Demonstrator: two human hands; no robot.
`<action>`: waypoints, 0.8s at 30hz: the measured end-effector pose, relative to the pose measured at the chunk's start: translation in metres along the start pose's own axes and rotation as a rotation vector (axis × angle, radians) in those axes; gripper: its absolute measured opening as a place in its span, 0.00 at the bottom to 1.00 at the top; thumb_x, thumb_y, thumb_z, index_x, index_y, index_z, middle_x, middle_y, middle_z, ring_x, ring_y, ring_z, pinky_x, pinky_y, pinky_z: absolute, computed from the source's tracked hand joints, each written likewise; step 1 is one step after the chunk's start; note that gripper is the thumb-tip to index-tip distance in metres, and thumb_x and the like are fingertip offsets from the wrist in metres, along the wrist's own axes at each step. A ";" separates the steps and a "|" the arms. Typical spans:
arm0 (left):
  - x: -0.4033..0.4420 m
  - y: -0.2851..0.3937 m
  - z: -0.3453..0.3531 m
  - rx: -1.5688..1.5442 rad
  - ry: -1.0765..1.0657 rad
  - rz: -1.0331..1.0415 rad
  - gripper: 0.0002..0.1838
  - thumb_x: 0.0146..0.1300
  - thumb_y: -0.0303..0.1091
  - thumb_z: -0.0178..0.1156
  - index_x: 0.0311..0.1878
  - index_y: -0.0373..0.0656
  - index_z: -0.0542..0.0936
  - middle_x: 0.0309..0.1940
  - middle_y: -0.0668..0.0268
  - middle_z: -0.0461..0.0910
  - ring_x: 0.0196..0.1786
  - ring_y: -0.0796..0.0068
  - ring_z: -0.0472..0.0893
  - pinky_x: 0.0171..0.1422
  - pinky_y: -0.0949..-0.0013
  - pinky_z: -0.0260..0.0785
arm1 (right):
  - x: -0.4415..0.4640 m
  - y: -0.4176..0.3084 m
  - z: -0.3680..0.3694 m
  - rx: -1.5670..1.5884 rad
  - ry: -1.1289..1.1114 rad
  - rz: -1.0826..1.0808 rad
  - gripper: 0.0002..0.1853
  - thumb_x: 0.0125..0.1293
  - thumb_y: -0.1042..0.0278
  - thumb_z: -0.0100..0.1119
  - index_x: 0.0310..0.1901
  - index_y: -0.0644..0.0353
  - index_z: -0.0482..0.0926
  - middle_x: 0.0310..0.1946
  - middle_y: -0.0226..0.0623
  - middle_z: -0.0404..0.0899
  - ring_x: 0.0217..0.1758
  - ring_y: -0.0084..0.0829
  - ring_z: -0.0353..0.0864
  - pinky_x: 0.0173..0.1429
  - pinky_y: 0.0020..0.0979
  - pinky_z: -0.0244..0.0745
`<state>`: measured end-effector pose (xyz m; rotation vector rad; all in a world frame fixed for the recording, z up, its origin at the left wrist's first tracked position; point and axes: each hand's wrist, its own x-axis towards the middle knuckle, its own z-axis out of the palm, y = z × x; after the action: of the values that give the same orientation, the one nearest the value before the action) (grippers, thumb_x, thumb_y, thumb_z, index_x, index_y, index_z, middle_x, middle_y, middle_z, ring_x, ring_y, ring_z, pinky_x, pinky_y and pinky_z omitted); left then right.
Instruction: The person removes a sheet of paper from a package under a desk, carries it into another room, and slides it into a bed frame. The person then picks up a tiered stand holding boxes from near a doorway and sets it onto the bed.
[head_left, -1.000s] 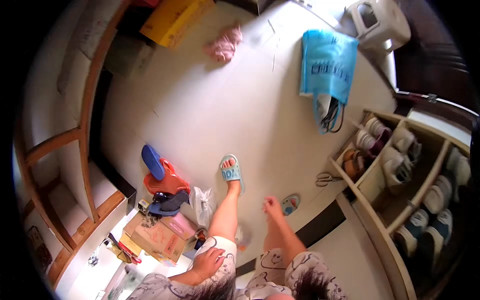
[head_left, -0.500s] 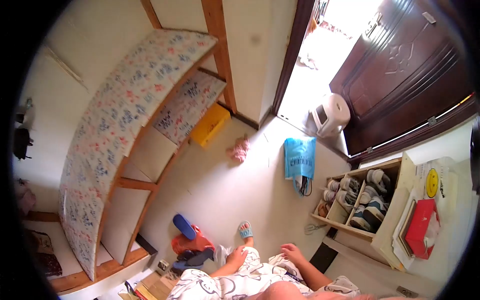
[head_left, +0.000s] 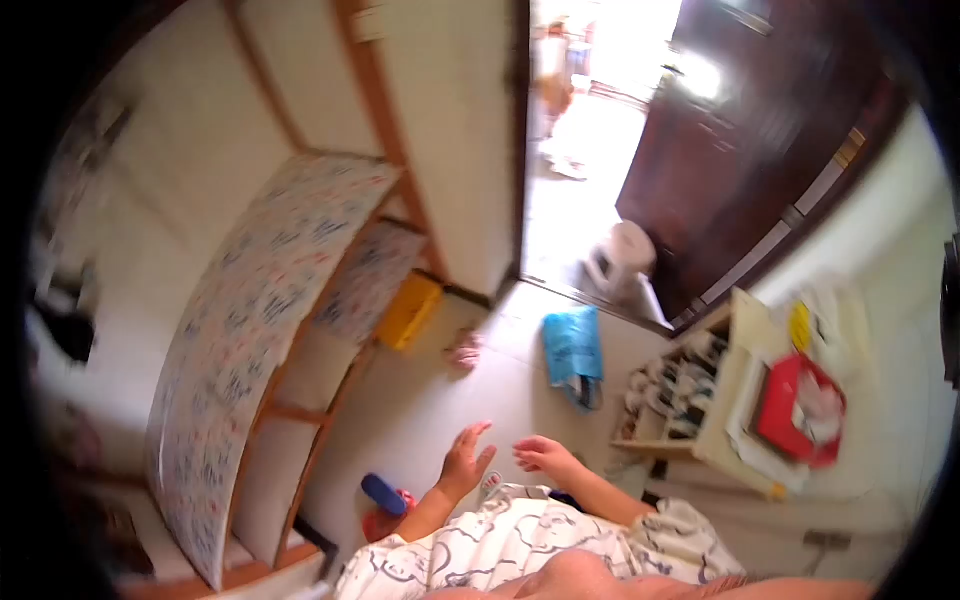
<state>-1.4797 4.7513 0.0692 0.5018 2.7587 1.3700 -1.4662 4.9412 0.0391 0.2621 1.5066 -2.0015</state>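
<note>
My left hand (head_left: 466, 464) is raised in front of my lap, its thumb and fingers apart and nothing in it. Close beside it, my right hand (head_left: 546, 457) hangs with loosely bent fingers, also holding nothing. Below both hands lies the patterned white clothing (head_left: 520, 530) I wear. The tip of a slipper (head_left: 491, 481) shows between my forearms. A blue slipper (head_left: 384, 494) rests on a red one (head_left: 378, 524) to the left of my left forearm.
A blue bag (head_left: 572, 345) and a pink crumpled item (head_left: 464, 352) lie on the floor. Patterned shelving (head_left: 260, 320) stands left, with a yellow box (head_left: 409, 312). At right are a shoe rack (head_left: 735, 400), a red box (head_left: 775, 400), a white stool (head_left: 625, 258) and an open dark door (head_left: 750, 150).
Both my hands have risen from my lap and come forward, nearer each other. The view has tilted upward and shifted, with some blur.
</note>
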 end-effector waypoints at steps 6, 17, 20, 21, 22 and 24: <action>0.033 0.096 0.058 -0.020 -0.015 0.501 0.21 0.54 0.38 0.49 0.50 0.38 0.64 0.52 0.53 0.63 0.55 0.54 0.61 0.59 0.58 0.51 | -0.020 -0.020 -0.017 0.608 -0.187 0.059 0.17 0.63 0.56 0.35 0.47 0.56 0.66 0.42 0.33 0.70 0.45 0.24 0.68 0.48 0.27 0.65; 0.057 0.060 0.113 0.117 -0.582 -0.024 0.18 0.52 0.33 0.53 0.47 0.44 0.68 0.44 0.58 0.69 0.42 0.66 0.73 0.44 0.71 0.66 | -0.217 -0.071 -0.139 0.241 0.202 -0.345 0.18 0.60 0.64 0.44 0.50 0.62 0.64 0.42 0.37 0.70 0.41 0.25 0.71 0.46 0.25 0.67; 0.054 0.065 0.143 -0.066 -0.656 -0.094 0.18 0.53 0.32 0.53 0.49 0.43 0.68 0.45 0.60 0.69 0.41 0.69 0.73 0.43 0.72 0.67 | -0.272 -0.060 -0.168 0.295 0.418 -0.423 0.17 0.60 0.64 0.45 0.48 0.62 0.65 0.39 0.36 0.71 0.38 0.25 0.73 0.44 0.25 0.68; 0.051 0.069 0.152 -0.202 -0.672 -0.165 0.18 0.54 0.31 0.52 0.49 0.42 0.68 0.45 0.61 0.70 0.41 0.70 0.73 0.43 0.72 0.66 | -0.291 -0.066 -0.171 0.269 0.495 -0.456 0.16 0.60 0.63 0.46 0.47 0.62 0.66 0.38 0.35 0.72 0.37 0.24 0.73 0.43 0.25 0.69; 0.054 0.081 0.158 -0.260 -0.682 -0.175 0.17 0.55 0.30 0.51 0.49 0.41 0.68 0.45 0.62 0.70 0.41 0.72 0.73 0.44 0.72 0.66 | -0.308 -0.068 -0.176 0.255 0.598 -0.490 0.15 0.59 0.64 0.46 0.46 0.62 0.66 0.37 0.35 0.72 0.36 0.24 0.73 0.43 0.25 0.69; 0.061 0.096 0.175 -0.330 -0.687 -0.180 0.16 0.55 0.29 0.51 0.49 0.40 0.68 0.44 0.62 0.71 0.41 0.73 0.72 0.44 0.73 0.66 | -0.336 -0.074 -0.194 0.194 0.777 -0.609 0.14 0.59 0.66 0.48 0.44 0.62 0.67 0.36 0.35 0.72 0.34 0.24 0.74 0.42 0.24 0.69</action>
<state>-1.4833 4.9584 0.0442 0.5551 1.9431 1.2652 -1.2809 5.2495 0.2015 0.8172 2.0246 -2.7230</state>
